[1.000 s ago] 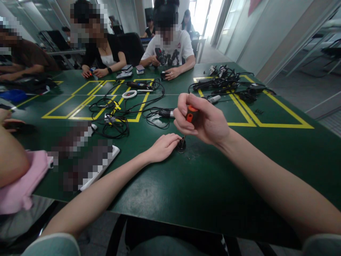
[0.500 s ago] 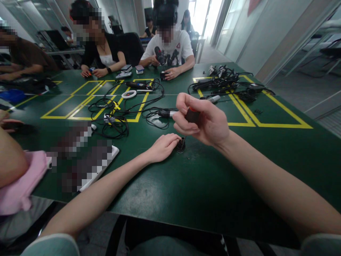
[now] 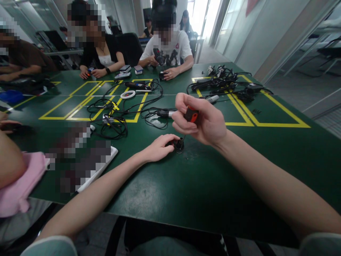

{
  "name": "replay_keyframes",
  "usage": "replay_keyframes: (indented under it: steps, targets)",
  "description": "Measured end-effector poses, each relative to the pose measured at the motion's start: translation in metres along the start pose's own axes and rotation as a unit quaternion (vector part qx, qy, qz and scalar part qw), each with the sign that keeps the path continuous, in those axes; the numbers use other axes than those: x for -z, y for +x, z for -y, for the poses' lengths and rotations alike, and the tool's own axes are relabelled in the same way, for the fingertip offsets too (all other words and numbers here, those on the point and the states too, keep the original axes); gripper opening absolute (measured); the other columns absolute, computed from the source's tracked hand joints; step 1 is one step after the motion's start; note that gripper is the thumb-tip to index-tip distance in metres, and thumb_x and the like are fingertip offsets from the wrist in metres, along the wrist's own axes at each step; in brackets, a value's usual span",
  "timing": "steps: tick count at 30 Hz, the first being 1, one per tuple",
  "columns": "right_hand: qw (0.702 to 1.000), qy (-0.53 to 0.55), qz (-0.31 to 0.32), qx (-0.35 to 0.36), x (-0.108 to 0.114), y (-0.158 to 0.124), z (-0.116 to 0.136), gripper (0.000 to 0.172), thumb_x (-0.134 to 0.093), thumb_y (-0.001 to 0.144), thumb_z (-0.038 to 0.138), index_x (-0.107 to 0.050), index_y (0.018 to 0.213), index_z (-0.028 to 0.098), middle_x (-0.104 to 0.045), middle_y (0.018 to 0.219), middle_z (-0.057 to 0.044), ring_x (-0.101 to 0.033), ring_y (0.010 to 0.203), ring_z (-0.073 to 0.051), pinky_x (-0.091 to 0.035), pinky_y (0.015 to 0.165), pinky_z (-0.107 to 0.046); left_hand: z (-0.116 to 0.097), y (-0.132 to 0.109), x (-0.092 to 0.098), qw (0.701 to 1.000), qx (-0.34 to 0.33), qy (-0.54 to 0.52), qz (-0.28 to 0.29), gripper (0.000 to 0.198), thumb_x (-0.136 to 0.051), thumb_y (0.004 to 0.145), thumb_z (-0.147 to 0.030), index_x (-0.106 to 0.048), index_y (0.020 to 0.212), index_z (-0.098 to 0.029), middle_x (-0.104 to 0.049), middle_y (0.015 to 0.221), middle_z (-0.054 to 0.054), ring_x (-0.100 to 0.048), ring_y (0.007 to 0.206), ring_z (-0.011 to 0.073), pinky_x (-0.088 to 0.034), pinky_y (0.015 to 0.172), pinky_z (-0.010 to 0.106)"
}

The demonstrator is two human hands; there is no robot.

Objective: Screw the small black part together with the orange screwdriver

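My right hand [image 3: 205,119] is closed round the black-and-red handle of a screwdriver [image 3: 191,114]. Its thin shaft points down to a small black round part [image 3: 179,146] with a short upright tube. That part stands on the green table, and the fingers of my left hand [image 3: 160,147] hold it from the left, thumb in front and index finger behind. Where the screwdriver tip meets the part is too small to make out.
Beyond my hands lie a silver-and-black tool [image 3: 164,114] with coiled cable, a white ring [image 3: 128,94] and a heap of black cables [image 3: 221,83]. A white-edged slab [image 3: 113,151] is at left. People sit across the table [image 3: 149,192] and at my left.
The screwdriver handle has turned in my right hand, so more red shows. My left thumb has moved away from the index finger beside the round part.
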State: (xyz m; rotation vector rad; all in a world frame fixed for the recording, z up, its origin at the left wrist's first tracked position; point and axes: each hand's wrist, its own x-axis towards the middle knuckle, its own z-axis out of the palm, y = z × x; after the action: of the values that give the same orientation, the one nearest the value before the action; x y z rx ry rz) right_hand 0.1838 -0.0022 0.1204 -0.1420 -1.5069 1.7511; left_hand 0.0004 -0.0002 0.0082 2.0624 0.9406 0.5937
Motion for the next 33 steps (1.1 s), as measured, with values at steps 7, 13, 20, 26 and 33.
replay_keyframes:
  steps: [7,13,20,26,33]
  targets:
    - [1.0,-0.027,-0.003,-0.004,-0.0044,0.0028,0.0026,0.05,-0.057,0.108,0.053,-0.052,0.071,0.02,-0.044,0.056,0.006,-0.035,0.046,-0.007,-0.03,0.044,-0.02,-0.0004,-0.0044,-0.0015,0.999,-0.039,0.017,-0.005,0.032,-0.077,0.085,-0.029,-0.073,0.115,-0.018,-0.078,0.113,0.008,-0.071,0.102,0.025,-0.057,0.098,0.038]
    - [1.0,0.014,0.017,-0.014,-0.0035,0.0014,0.0014,0.047,-0.054,0.107,0.054,-0.05,0.074,0.021,-0.031,0.052,0.01,-0.021,0.043,-0.006,-0.021,0.042,-0.019,-0.0008,-0.0034,-0.0019,0.999,-0.046,0.026,-0.006,0.026,-0.078,0.09,-0.032,-0.072,0.111,-0.019,-0.078,0.109,0.007,-0.07,0.1,0.0245,-0.056,0.095,0.038]
    - [1.0,-0.002,0.002,-0.016,-0.0008,0.0009,0.0052,0.04,-0.059,0.107,0.046,-0.05,0.078,0.02,-0.046,0.058,0.007,-0.034,0.045,-0.006,-0.031,0.044,-0.018,-0.0002,-0.0038,-0.0014,0.999,-0.037,0.027,0.0,0.026,-0.078,0.09,-0.032,-0.071,0.111,-0.019,-0.077,0.11,0.007,-0.07,0.1,0.0241,-0.055,0.095,0.037]
    - [0.999,0.007,0.003,-0.036,0.0003,0.0012,0.0072,0.053,-0.049,0.111,0.054,-0.048,0.07,0.02,-0.033,0.053,0.008,-0.026,0.044,-0.006,-0.024,0.042,-0.018,0.0011,-0.0032,-0.0018,0.999,-0.034,0.025,0.007,0.028,-0.078,0.09,-0.033,-0.071,0.113,-0.019,-0.077,0.112,0.007,-0.069,0.101,0.0242,-0.054,0.096,0.038]
    - [1.0,0.025,0.011,-0.012,0.0029,-0.0004,0.0041,0.028,-0.058,0.103,0.037,-0.051,0.081,0.021,-0.04,0.055,0.009,-0.026,0.043,-0.006,-0.027,0.042,-0.018,0.0001,-0.0034,-0.0016,0.999,-0.043,0.033,0.006,0.029,-0.078,0.091,-0.033,-0.071,0.116,-0.019,-0.077,0.114,0.008,-0.07,0.103,0.0249,-0.055,0.097,0.038]
